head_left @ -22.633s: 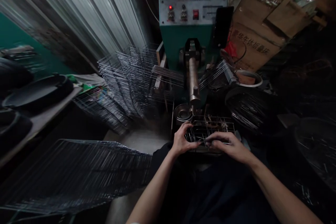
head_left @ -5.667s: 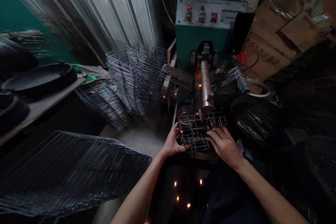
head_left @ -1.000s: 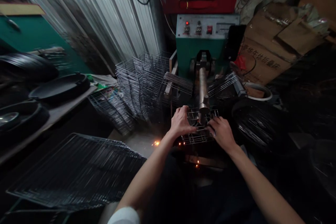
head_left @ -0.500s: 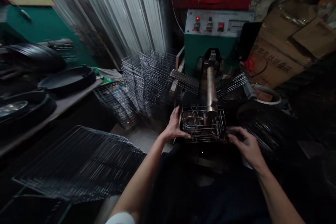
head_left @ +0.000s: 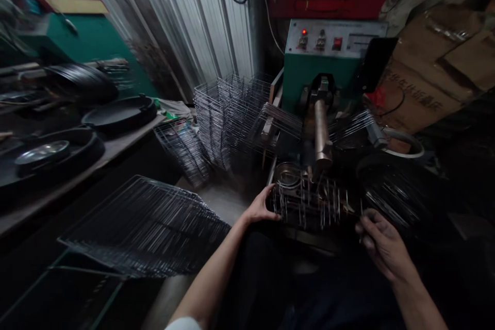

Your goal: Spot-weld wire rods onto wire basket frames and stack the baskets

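A small wire rack (head_left: 305, 203), blurred by motion, is below the copper-coloured electrode arm (head_left: 320, 134) of a green spot-welding machine (head_left: 299, 75). My left hand (head_left: 261, 208) grips the rack's left end, thumb at the near side and fingers at the far side. To the right of the rack, apart from it, my right hand (head_left: 381, 237) has its thumb and forefinger pinched together. A short thin wire (head_left: 361, 207) stands up at those fingertips. A round metal piece (head_left: 288, 174) lies behind the rack, left of the arm.
Stacked wire grids (head_left: 222, 118) stand left of the machine, and a larger grid pile (head_left: 147, 227) lies nearer me. Black round trays (head_left: 119, 116) rest on a bench at left. A dark container of wires (head_left: 390, 198) is at right, with cardboard boxes (head_left: 421, 82) behind.
The wire rack has come toward me and away from the electrode arm, with my left hand on it. My right hand has moved right and nearer me, away from the rack's right end.
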A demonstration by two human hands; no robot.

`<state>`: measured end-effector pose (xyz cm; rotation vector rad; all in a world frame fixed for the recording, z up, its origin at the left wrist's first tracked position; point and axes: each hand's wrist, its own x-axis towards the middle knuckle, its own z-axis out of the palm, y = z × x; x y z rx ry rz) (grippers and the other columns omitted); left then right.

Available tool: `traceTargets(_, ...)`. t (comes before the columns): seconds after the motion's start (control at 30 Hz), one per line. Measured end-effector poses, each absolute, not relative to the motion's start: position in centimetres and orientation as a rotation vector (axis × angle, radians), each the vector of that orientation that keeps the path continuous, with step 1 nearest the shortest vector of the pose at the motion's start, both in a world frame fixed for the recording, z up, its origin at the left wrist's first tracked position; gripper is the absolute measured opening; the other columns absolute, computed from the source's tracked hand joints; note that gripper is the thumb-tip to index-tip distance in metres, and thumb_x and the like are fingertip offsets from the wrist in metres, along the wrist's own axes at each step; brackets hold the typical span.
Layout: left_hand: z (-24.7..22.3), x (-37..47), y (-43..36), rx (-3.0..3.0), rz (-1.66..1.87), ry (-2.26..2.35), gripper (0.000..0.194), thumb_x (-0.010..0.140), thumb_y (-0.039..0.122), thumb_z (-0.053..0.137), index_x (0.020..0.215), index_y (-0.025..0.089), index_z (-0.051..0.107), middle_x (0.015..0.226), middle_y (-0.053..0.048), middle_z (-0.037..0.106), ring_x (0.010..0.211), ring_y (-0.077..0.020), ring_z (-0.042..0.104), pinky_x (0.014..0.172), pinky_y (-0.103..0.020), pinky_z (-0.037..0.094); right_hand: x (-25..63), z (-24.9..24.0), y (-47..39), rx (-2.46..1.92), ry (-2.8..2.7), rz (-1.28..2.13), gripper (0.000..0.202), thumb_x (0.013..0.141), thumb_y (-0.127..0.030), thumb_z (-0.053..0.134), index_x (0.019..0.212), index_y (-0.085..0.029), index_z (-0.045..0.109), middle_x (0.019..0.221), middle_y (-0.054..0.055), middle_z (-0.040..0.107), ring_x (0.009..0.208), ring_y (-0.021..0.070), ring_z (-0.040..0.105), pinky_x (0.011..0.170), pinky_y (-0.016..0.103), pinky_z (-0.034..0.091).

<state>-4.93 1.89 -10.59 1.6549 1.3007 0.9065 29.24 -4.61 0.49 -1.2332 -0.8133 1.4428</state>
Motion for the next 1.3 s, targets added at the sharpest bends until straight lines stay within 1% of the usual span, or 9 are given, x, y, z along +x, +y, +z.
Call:
traceTargets(0.13, -8.4, -5.9, -0.9, 1.907, 0.828, 1.348, 0.112, 0.050, 0.045, 0.089, 0.147, 0.022, 0.037, 0.146, -0.011, 0.048, 0.135, -0.0283, 0.048, 0.116, -0.044, 0.038, 29.4, 2.1, -5.3, -1.244, -0.985, 1.592, 0.047, 0.071, -0.048, 0.089, 0.094, -0.018, 0.061, 0.059, -0.002, 0.061, 0.030, 0.0013, 0.034, 0.031, 0.009, 0.019)
traceTargets(0.23, -7.5, -5.7, -1.9, 1.993, 0.727, 1.413, 0.114, 0.049, 0.046, 0.088, 0.149, 0.025, 0.036, 0.151, -0.010, 0.043, 0.137, -0.0297, 0.046, 0.115, -0.043, 0.040, 28.4, 3.7, -5.6, -1.085, -1.191, 1.708, 0.048, 0.076, -0.055, 0.082, 0.101, -0.017, 0.068, 0.074, 0.007, 0.069, 0.047, 0.0123, 0.058, 0.042, 0.019, 0.046)
traceTargets(0.33, -6.8, -4.6, -2.6, 2.035, 0.586, 1.447, 0.114, 0.049, 0.045, 0.088, 0.149, 0.027, 0.037, 0.152, -0.010, 0.042, 0.138, -0.0317, 0.045, 0.116, -0.046, 0.038, 26.9, 5.2, -5.9, -0.934, -1.562, 1.751, 0.052, 0.088, -0.060, 0.069, 0.120, -0.019, 0.069, 0.106, 0.014, 0.070, 0.089, 0.0266, 0.069, 0.079, 0.039, 0.058)
traceTargets(0.4, -6.1, -3.4, -2.9, 2.066, 0.542, 1.525, 0.113, 0.049, 0.048, 0.086, 0.148, 0.026, 0.037, 0.151, -0.011, 0.044, 0.139, -0.0338, 0.043, 0.118, -0.051, 0.032, 25.7, 5.3, -5.9, -0.956, -1.892, 1.539, 0.035, 0.097, -0.049, 0.062, 0.117, -0.022, 0.070, 0.109, 0.010, 0.070, 0.097, 0.0261, 0.067, 0.086, 0.039, 0.055)
traceTargets(0.5, -4.4, -1.1, -3.0, 2.152, 0.566, 1.616, 0.114, 0.048, 0.049, 0.086, 0.148, 0.026, 0.035, 0.148, -0.010, 0.048, 0.139, -0.0355, 0.041, 0.121, -0.056, 0.022, 24.2, 3.4, -5.0, -0.971, -2.290, 1.017, 0.020, 0.103, -0.030, 0.052, 0.101, -0.023, 0.071, 0.095, 0.005, 0.070, 0.088, 0.0219, 0.064, 0.080, 0.034, 0.052)
traceTargets(0.67, -1.7, 1.8, -2.8, 2.221, 0.624, 1.689, 0.110, 0.046, 0.042, 0.086, 0.143, 0.025, 0.037, 0.144, -0.009, 0.052, 0.139, -0.0391, 0.038, 0.122, -0.059, 0.016, 23.3, -1.3, -3.5, -0.958, -2.568, 0.357, 0.011, 0.098, -0.015, 0.057, 0.103, -0.017, 0.066, 0.090, 0.008, 0.067, 0.087, 0.0247, 0.058, 0.077, 0.036, 0.050)
traceTargets(0.83, -0.5, 3.4, -2.6, 2.204, 0.677, 1.763, 0.104, 0.049, 0.039, 0.082, 0.141, 0.025, 0.036, 0.145, -0.010, 0.050, 0.141, -0.0411, 0.035, 0.122, -0.062, 0.012, 24.2, -2.4, -3.7, -0.940, -2.637, -0.078, 0.035, 0.095, -0.005, 0.051, 0.128, -0.011, 0.060, 0.112, 0.013, 0.068, 0.100, 0.0293, 0.055, 0.087, 0.042, 0.050)
traceTargets(1.03, 0.3, 4.5, -2.4, 2.168, 0.768, 1.795, 0.095, 0.051, 0.035, 0.080, 0.137, 0.025, 0.038, 0.144, -0.010, 0.050, 0.142, -0.0408, 0.034, 0.121, -0.063, 0.015, 25.0, -2.4, -3.6, -0.976, -2.599, -0.221, 0.043, 0.091, 0.001, 0.048, 0.131, -0.008, 0.060, 0.120, 0.013, 0.067, 0.106, 0.0317, 0.055, 0.090, 0.044, 0.050)
traceTargets(1.3, -0.1, 4.5, -2.5, 2.149, 0.788, 1.791, 0.096, 0.052, 0.034, 0.079, 0.138, 0.026, 0.037, 0.147, -0.009, 0.047, 0.144, -0.0392, 0.031, 0.122, -0.061, 0.017, 25.6, -3.2, -3.3, -0.953, -2.494, 0.007, 0.051, 0.088, 0.000, 0.049, 0.134, -0.017, 0.061, 0.120, 0.011, 0.068, 0.103, 0.0284, 0.059, 0.088, 0.045, 0.054)
